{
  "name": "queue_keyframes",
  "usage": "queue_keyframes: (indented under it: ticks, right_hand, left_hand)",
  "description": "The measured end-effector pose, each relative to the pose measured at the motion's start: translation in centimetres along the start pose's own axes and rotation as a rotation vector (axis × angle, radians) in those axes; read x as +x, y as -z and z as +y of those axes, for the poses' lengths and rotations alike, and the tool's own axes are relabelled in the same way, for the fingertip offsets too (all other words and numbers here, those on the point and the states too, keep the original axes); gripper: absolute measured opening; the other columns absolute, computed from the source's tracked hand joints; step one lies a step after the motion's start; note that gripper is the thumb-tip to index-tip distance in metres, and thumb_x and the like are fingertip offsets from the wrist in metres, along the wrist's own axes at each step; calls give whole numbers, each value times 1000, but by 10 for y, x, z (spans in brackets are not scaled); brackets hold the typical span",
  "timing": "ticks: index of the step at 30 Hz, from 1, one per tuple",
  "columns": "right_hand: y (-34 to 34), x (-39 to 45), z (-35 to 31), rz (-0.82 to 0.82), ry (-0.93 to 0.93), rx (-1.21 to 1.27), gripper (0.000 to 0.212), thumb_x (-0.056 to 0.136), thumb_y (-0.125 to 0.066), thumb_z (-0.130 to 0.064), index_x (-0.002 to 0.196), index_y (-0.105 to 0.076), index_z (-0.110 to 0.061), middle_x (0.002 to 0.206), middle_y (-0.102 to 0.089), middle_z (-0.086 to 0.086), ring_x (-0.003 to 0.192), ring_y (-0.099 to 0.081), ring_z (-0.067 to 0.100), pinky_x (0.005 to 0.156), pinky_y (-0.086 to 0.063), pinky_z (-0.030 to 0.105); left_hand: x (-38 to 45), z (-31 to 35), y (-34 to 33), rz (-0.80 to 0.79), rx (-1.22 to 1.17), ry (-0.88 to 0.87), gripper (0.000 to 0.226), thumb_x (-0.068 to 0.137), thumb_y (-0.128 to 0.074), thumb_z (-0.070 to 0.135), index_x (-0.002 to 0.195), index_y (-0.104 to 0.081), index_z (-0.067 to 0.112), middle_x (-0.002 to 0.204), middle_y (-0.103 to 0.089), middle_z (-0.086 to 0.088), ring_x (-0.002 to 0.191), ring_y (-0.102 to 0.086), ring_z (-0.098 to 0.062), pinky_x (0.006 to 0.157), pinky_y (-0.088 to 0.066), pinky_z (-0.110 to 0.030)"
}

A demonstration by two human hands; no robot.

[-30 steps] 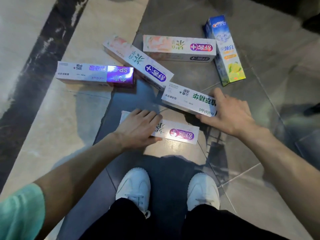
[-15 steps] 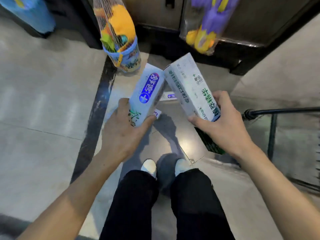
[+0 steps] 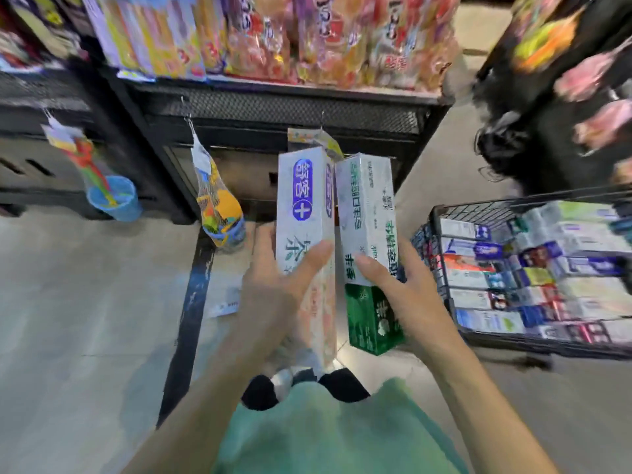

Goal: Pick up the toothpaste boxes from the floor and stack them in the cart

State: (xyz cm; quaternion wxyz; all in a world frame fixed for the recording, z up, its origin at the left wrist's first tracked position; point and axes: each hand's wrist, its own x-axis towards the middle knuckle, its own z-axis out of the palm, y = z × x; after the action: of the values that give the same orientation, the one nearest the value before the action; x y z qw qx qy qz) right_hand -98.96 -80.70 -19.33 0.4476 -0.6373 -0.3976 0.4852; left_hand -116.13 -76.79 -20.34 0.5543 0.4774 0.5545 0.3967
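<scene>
At far left a blue cup (image 3: pixel 114 200) hangs from the dark shelf (image 3: pixel 273 107), holding a blurred red and green item that cannot be identified. Next right hangs a net bag (image 3: pixel 219 203) of yellow and orange contents, also too blurred to name. A flat box (image 3: pixel 224 297) lies on the floor (image 3: pixel 68 302) beside the dark floor stripe, partly hidden behind the left hand.

The left hand (image 3: pixel 270 289) grips the white box (image 3: pixel 306 234) (blue oval logo) upright at its lower half: thumb across the front face, fingers wrapped behind and out of sight. The box's lower end is blurred.

Just beside it, nearly touching along the long edges, the right hand (image 3: pixel 403 289) grips the green box (image 3: pixel 369 248) (white upper part, green base) upright, thumb on the front, fingers curled round the right side. Both boxes are held in the air in front of the shelf, left of the cart.

The cart (image 3: pixel 441 268) stands at right, its far side cut off by the frame edge. It holds rows of stacked boxes (image 3: pixel 533 268), ends facing the camera; print is unreadable through motion blur.
</scene>
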Motion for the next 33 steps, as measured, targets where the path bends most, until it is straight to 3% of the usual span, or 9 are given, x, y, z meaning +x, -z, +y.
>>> queue_keyframes:
  ticks: [2,5,8,15,17,20,23,29,33]
  right_hand:
    - [5,-25,-4,91,-8,58,41,90,-72,-31,129,-59,-35,119,-71,-14,111,-66,6,99,-52,38]
    - [12,-62,-1,246,-25,174,49,87,-76,-33,131,-57,-35,121,-71,-12,112,-67,10,101,-52,45]
    - [27,-96,6,398,-24,262,56,81,-79,-35,132,-55,-33,121,-71,-7,112,-68,15,101,-52,48]
    - [111,-159,33,628,-5,360,53,83,-80,-36,129,-54,-40,119,-71,-11,110,-69,15,98,-54,49]
    - [146,-174,44,671,-5,371,48,86,-77,-32,128,-55,-39,116,-72,-11,107,-69,15,97,-54,49]
    - [201,-199,58,718,0,359,48,85,-75,-33,128,-55,-37,117,-72,-12,108,-69,11,98,-54,46]
    - [251,-223,67,713,-26,329,54,81,-76,-36,130,-53,-36,119,-70,-13,109,-68,10,97,-55,45]
    - [322,-235,84,694,-67,302,43,85,-76,-30,123,-57,-37,112,-71,-17,104,-69,6,94,-56,42]
    - [347,-212,89,630,-115,278,48,83,-78,-33,125,-55,-38,111,-71,-20,103,-68,5,94,-56,42]
  left_hand:
    - [-11,12,-8,-27,-1,-40,64,70,-80,59,122,-51,35,106,-71,22,98,-68,0,90,-56,-38]
    - [-28,24,-23,-133,32,-100,69,67,-76,54,126,-46,33,106,-68,28,95,-67,6,84,-55,-25]
    - [-47,28,-49,-251,75,-145,60,74,-77,51,121,-43,41,104,-71,24,95,-69,0,82,-54,-32]
    - [-100,34,-155,-468,118,-248,58,75,-79,43,121,-45,34,103,-68,32,94,-68,6,75,-52,-15]
    - [-118,33,-190,-485,139,-264,61,72,-78,49,121,-45,35,104,-68,31,94,-67,5,79,-53,-22]
    - [-146,28,-240,-493,182,-262,66,72,-82,57,124,-44,39,106,-69,28,95,-68,2,83,-54,-36]
    - [-172,23,-280,-462,202,-223,64,73,-82,57,122,-45,42,107,-68,28,95,-67,4,87,-54,-40]
    - [-187,14,-331,-472,279,-175,59,72,-76,59,120,-44,48,108,-63,36,95,-63,10,79,-50,-32]
    - [-175,16,-355,-434,283,-149,62,70,-73,62,121,-42,47,107,-60,42,94,-61,13,75,-47,-27]
